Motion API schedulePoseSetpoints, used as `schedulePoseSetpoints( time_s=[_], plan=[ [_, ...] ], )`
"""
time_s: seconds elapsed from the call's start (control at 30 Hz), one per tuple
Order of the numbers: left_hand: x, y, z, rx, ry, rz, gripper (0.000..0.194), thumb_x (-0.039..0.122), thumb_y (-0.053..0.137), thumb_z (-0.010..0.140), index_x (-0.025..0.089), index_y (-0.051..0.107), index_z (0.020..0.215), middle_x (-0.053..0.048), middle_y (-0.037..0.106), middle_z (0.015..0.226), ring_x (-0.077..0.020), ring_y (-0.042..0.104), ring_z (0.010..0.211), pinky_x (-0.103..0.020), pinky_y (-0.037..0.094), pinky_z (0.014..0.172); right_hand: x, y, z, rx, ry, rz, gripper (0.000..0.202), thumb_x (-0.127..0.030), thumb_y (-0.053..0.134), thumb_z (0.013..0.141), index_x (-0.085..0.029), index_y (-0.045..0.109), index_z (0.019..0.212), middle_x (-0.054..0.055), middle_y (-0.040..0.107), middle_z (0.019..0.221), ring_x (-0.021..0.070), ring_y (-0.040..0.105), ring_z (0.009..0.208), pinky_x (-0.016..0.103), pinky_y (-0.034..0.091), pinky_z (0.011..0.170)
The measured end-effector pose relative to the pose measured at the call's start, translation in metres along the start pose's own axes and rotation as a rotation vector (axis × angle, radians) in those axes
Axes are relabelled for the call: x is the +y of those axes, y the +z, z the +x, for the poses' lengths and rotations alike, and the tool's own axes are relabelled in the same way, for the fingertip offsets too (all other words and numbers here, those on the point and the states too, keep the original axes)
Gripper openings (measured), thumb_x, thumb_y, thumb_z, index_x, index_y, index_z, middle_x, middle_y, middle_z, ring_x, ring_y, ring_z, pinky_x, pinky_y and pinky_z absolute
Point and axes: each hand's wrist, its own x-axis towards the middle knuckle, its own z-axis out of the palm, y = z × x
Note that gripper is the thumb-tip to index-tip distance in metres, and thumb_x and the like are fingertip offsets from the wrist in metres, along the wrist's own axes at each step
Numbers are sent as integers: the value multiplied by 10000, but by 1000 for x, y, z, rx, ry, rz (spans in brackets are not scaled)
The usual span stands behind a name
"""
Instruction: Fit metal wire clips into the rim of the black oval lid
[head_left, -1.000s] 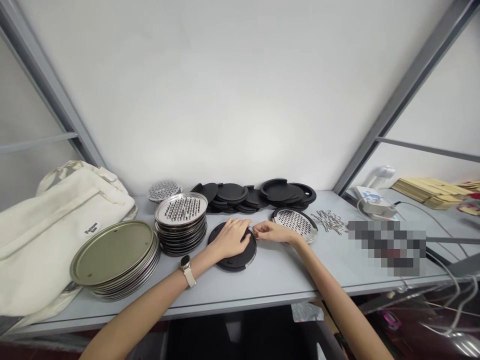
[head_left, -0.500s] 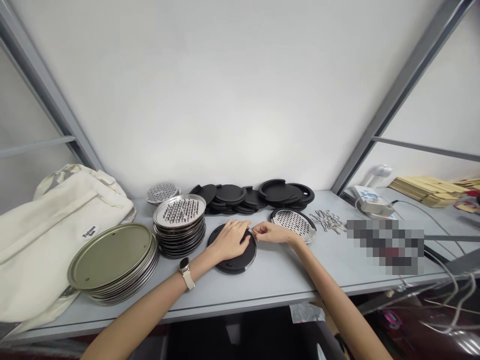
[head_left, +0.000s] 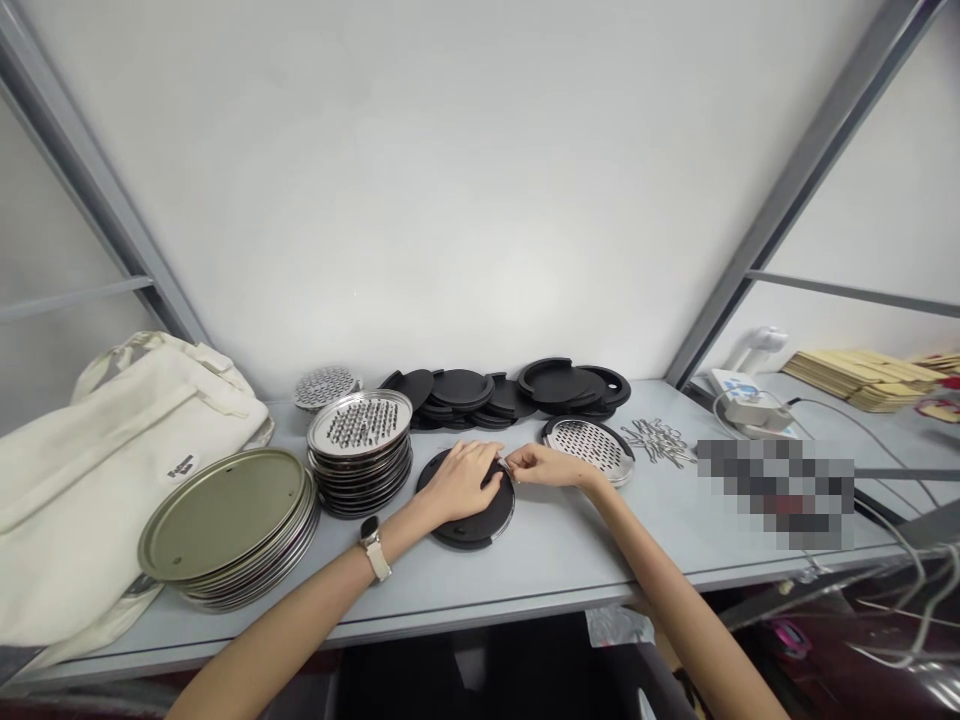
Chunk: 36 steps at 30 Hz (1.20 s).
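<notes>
A round black disc [head_left: 480, 525] with a metal rim lies on the grey table. My left hand [head_left: 466, 478] rests on top of it, palm down, fingers spread across its upper part. At the disc's upper right edge, my right hand [head_left: 536, 464] pinches something small that I cannot make out. Just right of that hand lies a perforated metal grater disc [head_left: 589, 447] in a black rim. Loose metal clips [head_left: 658, 442] are heaped further right. A stack of round metal graters [head_left: 360, 425] stands to the left of my left hand.
Green round plates [head_left: 225, 515] are stacked at the left beside a cream cloth bag [head_left: 97, 480]. Several black round holders [head_left: 457, 388] lie along the wall. Cables, a white device [head_left: 742, 400] and yellowish flat pieces [head_left: 855, 375] are at the right.
</notes>
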Motion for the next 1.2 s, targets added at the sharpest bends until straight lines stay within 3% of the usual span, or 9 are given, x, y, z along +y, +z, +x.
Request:
schedulePoseSetpoints(
  time_s=[1.2],
  plan=[
    [2, 0, 0, -5, -15, -8, 241, 230, 459, 875, 185, 456, 1111, -72, 581, 1071, -231, 525, 1013, -393, 321, 907, -3, -2, -2, -15, 9, -28, 200, -293, 454, 742, -182, 365, 602, -72, 279, 587, 74, 255, 558, 214, 233, 527]
  ],
)
